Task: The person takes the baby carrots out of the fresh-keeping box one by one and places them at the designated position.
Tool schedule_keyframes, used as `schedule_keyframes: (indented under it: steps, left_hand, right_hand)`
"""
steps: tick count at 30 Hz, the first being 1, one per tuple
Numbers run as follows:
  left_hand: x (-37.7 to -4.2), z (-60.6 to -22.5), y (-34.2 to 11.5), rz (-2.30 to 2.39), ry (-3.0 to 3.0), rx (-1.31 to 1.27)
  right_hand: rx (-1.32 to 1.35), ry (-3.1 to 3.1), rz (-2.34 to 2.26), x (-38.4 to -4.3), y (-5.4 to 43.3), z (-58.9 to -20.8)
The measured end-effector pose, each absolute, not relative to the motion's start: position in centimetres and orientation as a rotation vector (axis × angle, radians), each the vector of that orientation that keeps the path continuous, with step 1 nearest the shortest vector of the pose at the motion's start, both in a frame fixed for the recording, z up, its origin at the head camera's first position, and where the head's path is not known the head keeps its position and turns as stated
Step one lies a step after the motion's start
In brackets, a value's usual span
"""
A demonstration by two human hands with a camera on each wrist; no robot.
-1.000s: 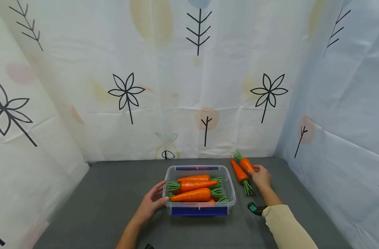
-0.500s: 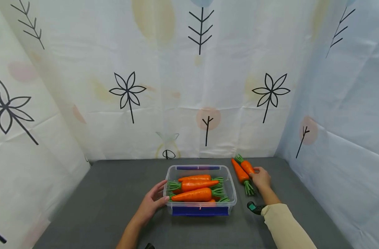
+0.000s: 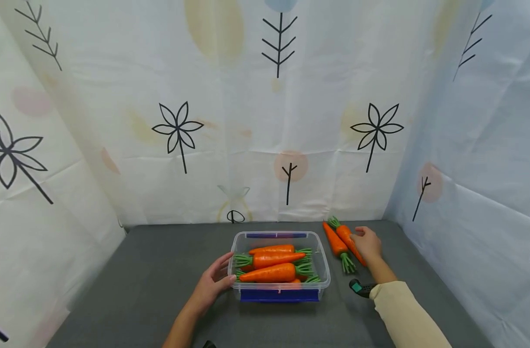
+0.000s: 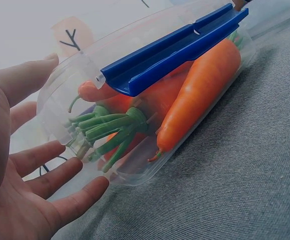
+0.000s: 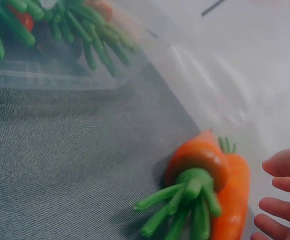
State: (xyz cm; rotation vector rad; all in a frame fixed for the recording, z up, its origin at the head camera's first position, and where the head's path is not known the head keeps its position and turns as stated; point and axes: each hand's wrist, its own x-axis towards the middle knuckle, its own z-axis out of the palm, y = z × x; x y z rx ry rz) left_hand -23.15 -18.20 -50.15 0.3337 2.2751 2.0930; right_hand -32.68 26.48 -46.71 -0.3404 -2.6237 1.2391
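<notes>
A clear plastic container (image 3: 237, 241) with blue latches (image 3: 279, 295) holds several orange carrots (image 3: 271, 273) with green stems. At its left side is my left hand (image 3: 208, 285), fingers spread and extended, thumb by the rim; the left wrist view shows the fingertips (image 4: 95, 190) close to the clear wall. To the right, two carrots lie side by side on the table: one with its stem toward me (image 3: 333, 239), the other with its stem pointing away (image 3: 350, 244). My right hand (image 3: 370, 245) is just right of the farther-right carrot, fingers loosely extended, with a gap between in the right wrist view.
The grey cloth-covered table (image 3: 160, 290) carries the container and loose carrots. A patterned white curtain (image 3: 247, 121) rises behind and along both sides. A dark wrist device with a teal patch (image 3: 357, 287) sits at my right wrist.
My right hand has let go of the right-hand carrot and drawn slightly to the right, exposing the carrot's tip. My left hand and the container have stayed in place.
</notes>
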Motion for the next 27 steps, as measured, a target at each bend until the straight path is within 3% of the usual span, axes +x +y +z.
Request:
schedule_keyframes:
  steps: [27]
  left_hand:
    - [-22.9, -49.7, -18.1, 2.085, 2.264, 0.325]
  right_hand:
    - [0.292, -2.659, 1.417, -32.4, 17.7, -39.1]
